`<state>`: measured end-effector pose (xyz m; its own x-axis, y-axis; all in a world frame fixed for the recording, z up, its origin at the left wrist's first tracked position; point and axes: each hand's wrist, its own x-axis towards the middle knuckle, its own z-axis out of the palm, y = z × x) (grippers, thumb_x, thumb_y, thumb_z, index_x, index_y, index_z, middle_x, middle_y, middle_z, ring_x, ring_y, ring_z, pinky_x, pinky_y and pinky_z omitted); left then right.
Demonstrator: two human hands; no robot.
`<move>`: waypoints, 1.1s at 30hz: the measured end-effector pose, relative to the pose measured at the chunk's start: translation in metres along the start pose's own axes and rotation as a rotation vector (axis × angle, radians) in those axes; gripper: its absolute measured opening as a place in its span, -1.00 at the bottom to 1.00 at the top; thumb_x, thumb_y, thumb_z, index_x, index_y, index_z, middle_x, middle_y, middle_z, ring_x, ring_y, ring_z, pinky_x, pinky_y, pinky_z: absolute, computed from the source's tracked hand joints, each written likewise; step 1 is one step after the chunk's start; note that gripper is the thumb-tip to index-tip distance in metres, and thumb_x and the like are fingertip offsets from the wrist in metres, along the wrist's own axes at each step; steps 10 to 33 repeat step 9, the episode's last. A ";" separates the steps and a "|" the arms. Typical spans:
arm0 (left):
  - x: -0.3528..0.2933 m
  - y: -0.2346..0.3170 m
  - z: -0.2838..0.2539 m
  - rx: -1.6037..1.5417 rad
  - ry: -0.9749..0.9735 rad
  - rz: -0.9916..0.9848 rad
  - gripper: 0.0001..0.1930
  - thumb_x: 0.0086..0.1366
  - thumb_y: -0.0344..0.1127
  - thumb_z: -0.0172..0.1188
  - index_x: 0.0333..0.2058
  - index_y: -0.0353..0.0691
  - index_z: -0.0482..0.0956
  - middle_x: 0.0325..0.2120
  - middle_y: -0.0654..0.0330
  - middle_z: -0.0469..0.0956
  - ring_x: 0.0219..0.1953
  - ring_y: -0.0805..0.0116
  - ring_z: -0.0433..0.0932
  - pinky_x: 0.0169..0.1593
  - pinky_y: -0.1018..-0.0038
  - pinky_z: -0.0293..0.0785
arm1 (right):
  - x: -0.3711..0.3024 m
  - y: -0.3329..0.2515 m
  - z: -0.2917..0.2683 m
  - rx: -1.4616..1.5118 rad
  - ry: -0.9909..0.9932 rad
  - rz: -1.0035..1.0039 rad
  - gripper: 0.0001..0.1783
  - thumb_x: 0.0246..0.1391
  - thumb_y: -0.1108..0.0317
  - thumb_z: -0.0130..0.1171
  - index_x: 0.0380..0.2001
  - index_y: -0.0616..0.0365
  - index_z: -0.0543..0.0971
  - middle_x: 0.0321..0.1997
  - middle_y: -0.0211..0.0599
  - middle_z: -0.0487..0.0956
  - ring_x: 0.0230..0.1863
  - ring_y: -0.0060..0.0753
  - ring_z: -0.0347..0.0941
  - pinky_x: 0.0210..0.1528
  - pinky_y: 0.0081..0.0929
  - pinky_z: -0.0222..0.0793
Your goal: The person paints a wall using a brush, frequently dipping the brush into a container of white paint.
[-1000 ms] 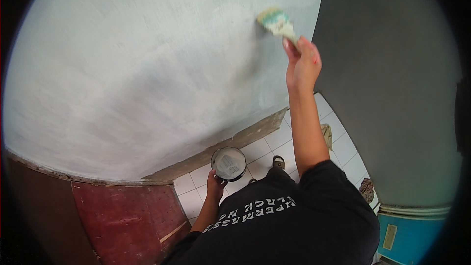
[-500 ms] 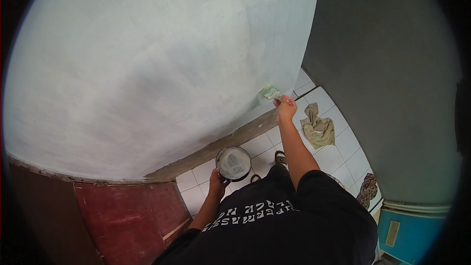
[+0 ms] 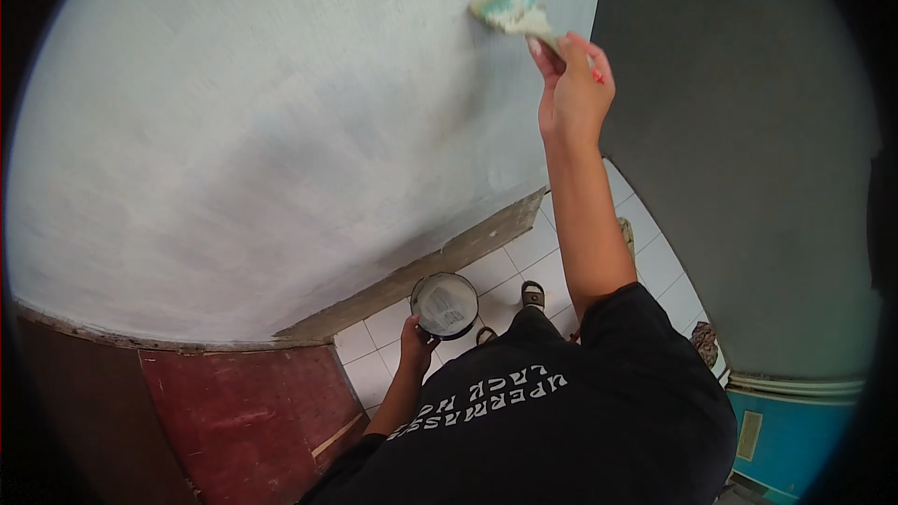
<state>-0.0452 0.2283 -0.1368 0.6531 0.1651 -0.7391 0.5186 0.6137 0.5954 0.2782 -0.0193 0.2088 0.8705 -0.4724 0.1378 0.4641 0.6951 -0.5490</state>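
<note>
My right hand (image 3: 578, 84) is raised in front of the wall and closed round the handle of a paintbrush (image 3: 513, 13). Pale and turquoise paint coats the brush head, whose bristles point left against or very close to the white-grey wall (image 3: 309, 84). Lower down, near my body, my left hand (image 3: 416, 341) grips the rim of a round dark-edged paint bucket (image 3: 447, 304). Whitish paint shows inside the bucket. Part of my left hand's fingers is hidden by the bucket's side.
A dark grey wall (image 3: 739, 131) rises on the right. White floor tiles (image 3: 524, 248) lie below, with a crumpled rag (image 3: 627, 236) partly behind my right arm. A red panel (image 3: 243, 411) stands at lower left, a blue container (image 3: 795, 440) at lower right.
My right hand has swept the paintbrush upward along the wall, from near its bottom edge to high up. My left hand and the bucket have hardly moved.
</note>
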 end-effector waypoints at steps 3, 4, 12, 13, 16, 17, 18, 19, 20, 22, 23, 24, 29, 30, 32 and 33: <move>-0.004 0.003 0.005 -0.015 -0.021 0.025 -0.50 0.24 0.06 -0.07 0.05 -0.12 0.29 0.10 0.02 0.37 0.13 0.13 0.32 0.19 0.04 0.12 | -0.002 -0.014 0.014 0.044 -0.079 0.004 -0.78 0.08 0.60 0.05 -0.18 0.42 0.35 -0.22 0.01 0.50 -0.25 -0.14 0.56 -0.09 -0.32 0.58; -0.003 0.002 0.004 -0.025 -0.021 0.030 -0.45 0.25 0.06 -0.07 0.11 -0.14 0.25 0.13 0.01 0.35 0.16 0.13 0.30 0.21 0.04 0.10 | 0.000 -0.009 0.006 0.041 -0.076 0.004 -0.78 0.08 0.60 0.05 -0.18 0.42 0.35 -0.22 0.01 0.50 -0.25 -0.14 0.56 -0.09 -0.32 0.58; -0.003 -0.001 -0.003 -0.019 -0.035 0.009 -0.40 0.23 0.10 -0.06 0.18 0.00 0.20 0.20 0.10 0.30 0.20 0.15 0.26 0.24 0.02 0.04 | -0.002 0.040 -0.072 -0.062 -0.024 0.090 -0.80 0.13 0.56 0.02 -0.19 0.42 0.33 -0.08 0.21 0.48 -0.05 0.03 0.54 -0.06 -0.28 0.56; -0.003 -0.001 -0.003 -0.019 -0.035 0.009 -0.40 0.23 0.10 -0.06 0.18 0.00 0.20 0.20 0.10 0.30 0.20 0.15 0.26 0.24 0.02 0.04 | -0.002 0.040 -0.072 -0.062 -0.024 0.090 -0.80 0.13 0.56 0.02 -0.19 0.42 0.33 -0.08 0.21 0.48 -0.05 0.03 0.54 -0.06 -0.28 0.56; -0.003 -0.001 -0.003 -0.019 -0.035 0.009 -0.40 0.23 0.10 -0.06 0.18 0.00 0.20 0.20 0.10 0.30 0.20 0.15 0.26 0.24 0.02 0.04 | -0.002 0.040 -0.072 -0.062 -0.024 0.090 -0.80 0.13 0.56 0.02 -0.19 0.42 0.33 -0.08 0.21 0.48 -0.05 0.03 0.54 -0.06 -0.28 0.56; -0.003 -0.001 -0.003 -0.019 -0.035 0.009 -0.40 0.23 0.10 -0.06 0.18 0.00 0.20 0.20 0.10 0.30 0.20 0.15 0.26 0.24 0.02 0.04 | -0.002 0.040 -0.072 -0.062 -0.024 0.090 -0.80 0.13 0.56 0.02 -0.19 0.42 0.33 -0.08 0.21 0.48 -0.05 0.03 0.54 -0.06 -0.28 0.56; -0.003 -0.001 -0.003 -0.019 -0.035 0.009 -0.40 0.23 0.10 -0.06 0.18 0.00 0.20 0.20 0.10 0.30 0.20 0.15 0.26 0.24 0.02 0.04 | -0.002 0.040 -0.072 -0.062 -0.024 0.090 -0.80 0.13 0.56 0.02 -0.19 0.42 0.33 -0.08 0.21 0.48 -0.05 0.03 0.54 -0.06 -0.28 0.56; -0.003 -0.001 -0.003 -0.019 -0.035 0.009 -0.40 0.23 0.10 -0.06 0.18 0.00 0.20 0.20 0.10 0.30 0.20 0.15 0.26 0.24 0.02 0.04 | -0.002 0.040 -0.072 -0.062 -0.024 0.090 -0.80 0.13 0.56 0.02 -0.19 0.42 0.33 -0.08 0.21 0.48 -0.05 0.03 0.54 -0.06 -0.28 0.56; -0.003 -0.001 -0.003 -0.019 -0.035 0.009 -0.40 0.23 0.10 -0.06 0.18 0.00 0.20 0.20 0.10 0.30 0.20 0.15 0.26 0.24 0.02 0.04 | -0.002 0.040 -0.072 -0.062 -0.024 0.090 -0.80 0.13 0.56 0.02 -0.19 0.42 0.33 -0.08 0.21 0.48 -0.05 0.03 0.54 -0.06 -0.28 0.56; -0.003 -0.001 -0.003 -0.019 -0.035 0.009 -0.40 0.23 0.10 -0.06 0.18 0.00 0.20 0.20 0.10 0.30 0.20 0.15 0.26 0.24 0.02 0.04 | -0.002 0.040 -0.072 -0.062 -0.024 0.090 -0.80 0.13 0.56 0.02 -0.19 0.42 0.33 -0.08 0.21 0.48 -0.05 0.03 0.54 -0.06 -0.28 0.56; -0.003 -0.001 -0.003 -0.019 -0.035 0.009 -0.40 0.23 0.10 -0.06 0.18 0.00 0.20 0.20 0.10 0.30 0.20 0.15 0.26 0.24 0.02 0.04 | -0.002 0.040 -0.072 -0.062 -0.024 0.090 -0.80 0.13 0.56 0.02 -0.19 0.42 0.33 -0.08 0.21 0.48 -0.05 0.03 0.54 -0.06 -0.28 0.56; -0.003 -0.001 -0.003 -0.019 -0.035 0.009 -0.40 0.23 0.10 -0.06 0.18 0.00 0.20 0.20 0.10 0.30 0.20 0.15 0.26 0.24 0.02 0.04 | -0.002 0.040 -0.072 -0.062 -0.024 0.090 -0.80 0.13 0.56 0.02 -0.19 0.42 0.33 -0.08 0.21 0.48 -0.05 0.03 0.54 -0.06 -0.28 0.56; -0.003 -0.001 -0.003 -0.019 -0.035 0.009 -0.40 0.23 0.10 -0.06 0.18 0.00 0.20 0.20 0.10 0.30 0.20 0.15 0.26 0.24 0.02 0.04 | -0.002 0.040 -0.072 -0.062 -0.024 0.090 -0.80 0.13 0.56 0.02 -0.19 0.42 0.33 -0.08 0.21 0.48 -0.05 0.03 0.54 -0.06 -0.28 0.56; -0.003 -0.001 -0.003 -0.019 -0.035 0.009 -0.40 0.23 0.10 -0.06 0.18 0.00 0.20 0.20 0.10 0.30 0.20 0.15 0.26 0.24 0.02 0.04 | -0.002 0.040 -0.072 -0.062 -0.024 0.090 -0.80 0.13 0.56 0.02 -0.19 0.42 0.33 -0.08 0.21 0.48 -0.05 0.03 0.54 -0.06 -0.28 0.56; -0.003 -0.001 -0.003 -0.019 -0.035 0.009 -0.40 0.23 0.10 -0.06 0.18 0.00 0.20 0.20 0.10 0.30 0.20 0.15 0.26 0.24 0.02 0.04 | -0.002 0.040 -0.072 -0.062 -0.024 0.090 -0.80 0.13 0.56 0.02 -0.19 0.42 0.33 -0.08 0.21 0.48 -0.05 0.03 0.54 -0.06 -0.28 0.56; -0.003 -0.001 -0.003 -0.019 -0.035 0.009 -0.40 0.23 0.10 -0.06 0.18 0.00 0.20 0.20 0.10 0.30 0.20 0.15 0.26 0.24 0.02 0.04 | -0.002 0.040 -0.072 -0.062 -0.024 0.090 -0.80 0.13 0.56 0.02 -0.19 0.42 0.33 -0.08 0.21 0.48 -0.05 0.03 0.54 -0.06 -0.28 0.56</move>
